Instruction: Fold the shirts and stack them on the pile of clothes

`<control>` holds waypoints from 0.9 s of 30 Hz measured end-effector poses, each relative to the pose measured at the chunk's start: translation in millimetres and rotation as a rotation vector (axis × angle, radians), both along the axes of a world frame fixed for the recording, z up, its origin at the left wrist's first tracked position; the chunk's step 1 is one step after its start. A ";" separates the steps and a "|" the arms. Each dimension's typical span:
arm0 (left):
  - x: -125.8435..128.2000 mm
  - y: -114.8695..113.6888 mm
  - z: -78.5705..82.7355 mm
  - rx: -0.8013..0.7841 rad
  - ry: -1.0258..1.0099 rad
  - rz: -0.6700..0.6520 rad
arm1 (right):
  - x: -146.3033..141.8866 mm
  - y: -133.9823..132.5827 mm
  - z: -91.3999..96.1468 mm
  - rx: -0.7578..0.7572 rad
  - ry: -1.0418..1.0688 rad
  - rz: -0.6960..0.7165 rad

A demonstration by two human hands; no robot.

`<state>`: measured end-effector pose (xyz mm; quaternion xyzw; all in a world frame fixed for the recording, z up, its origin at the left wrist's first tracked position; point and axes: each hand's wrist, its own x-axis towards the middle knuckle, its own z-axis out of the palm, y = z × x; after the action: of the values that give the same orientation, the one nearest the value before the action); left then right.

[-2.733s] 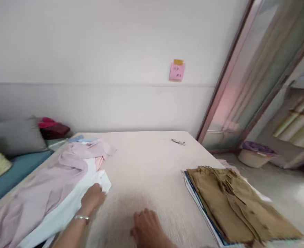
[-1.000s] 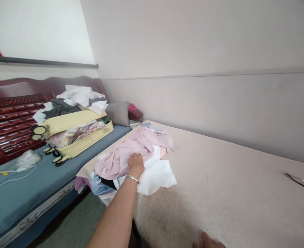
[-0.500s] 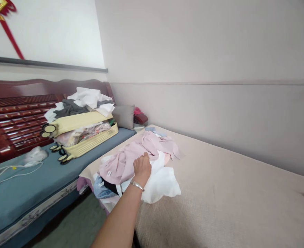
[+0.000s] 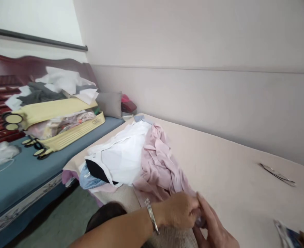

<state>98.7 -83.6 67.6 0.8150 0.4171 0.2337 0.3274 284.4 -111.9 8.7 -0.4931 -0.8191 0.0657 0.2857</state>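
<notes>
A crumpled pale pink garment (image 4: pixel 161 167) trails across the beige bed surface (image 4: pixel 226 165) from a heap of clothes toward me. My left hand (image 4: pixel 179 212), with a silver bracelet on the wrist, is closed on the near end of that garment at the bottom of the view. My right hand (image 4: pixel 215 229) meets it there, fingers pressed against the same bit of fabric. A white garment (image 4: pixel 122 155) now lies on top of the heap, with a black piece and a blue piece under its near edge.
A yellow open suitcase (image 4: pixel 64 132) stuffed with clothes lies on the blue-cushioned wooden bench (image 4: pixel 17 179) at left, beside a grey pillow (image 4: pixel 110 103). A thin metal clip-like object (image 4: pixel 277 174) rests on the bed at right. A corner of folded items (image 4: pixel 289 236) shows at bottom right.
My left hand has pulled the pink garment off the heap and toward me, uncovering the white garment. My right hand has come in to join the left on the fabric.
</notes>
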 end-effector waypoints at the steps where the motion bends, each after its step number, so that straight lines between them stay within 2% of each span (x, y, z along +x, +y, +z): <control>1: 0.2 -0.6 0.1 -0.028 0.000 -0.036 | 4.3 2.1 -0.6 -0.061 -0.006 0.021; 4: -22.8 7.1 8.2 -0.100 -0.012 -0.095 | 14.1 7.5 -0.7 -0.212 -0.031 0.050; 6: -52.6 16.7 16.1 -0.088 0.026 -0.032 | 17.2 9.6 4.5 -0.265 -0.090 0.041; 7: -69.1 22.0 19.2 -0.063 0.082 0.060 | 17.9 10.3 8.6 -0.283 -0.112 0.032; 9: -99.9 32.1 21.7 -0.004 0.248 0.343 | 19.0 11.9 17.6 -0.306 -0.122 0.004; 11: -122.1 40.7 18.4 0.003 0.431 0.594 | 20.7 14.3 24.6 -0.324 -0.099 -0.013; 13: -132.8 47.6 11.2 -0.066 0.533 0.723 | 23.4 17.2 28.2 -0.343 -0.066 -0.012; 16: -133.3 55.0 3.0 -0.181 0.517 0.753 | 29.8 21.2 30.8 -0.370 -0.035 -0.021; 18: -131.8 56.3 5.4 -0.197 0.480 0.743 | 36.5 22.2 35.5 -0.386 -0.016 -0.038; 20: -134.5 53.3 14.8 -0.217 0.355 0.701 | 46.6 22.0 44.6 -0.426 0.017 -0.041; 21: -137.8 50.5 21.0 -0.256 0.222 0.661 | 53.1 22.1 50.3 -0.466 0.052 -0.024; 24: -151.3 43.1 35.4 -0.393 -0.351 0.583 | 78.0 25.9 65.3 -0.625 0.205 0.049; 26: -157.5 44.5 34.2 -0.437 -0.603 0.635 | 95.4 32.4 68.0 -0.665 0.204 -0.007; 27: -158.4 47.6 29.5 -0.462 -0.611 0.690 | 102.8 36.0 66.4 -0.653 0.130 -0.090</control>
<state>-59.7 -35.9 97.1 0.4308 0.5879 0.4574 0.5095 387.3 -75.9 75.1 -0.5891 -0.7123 0.3432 0.1670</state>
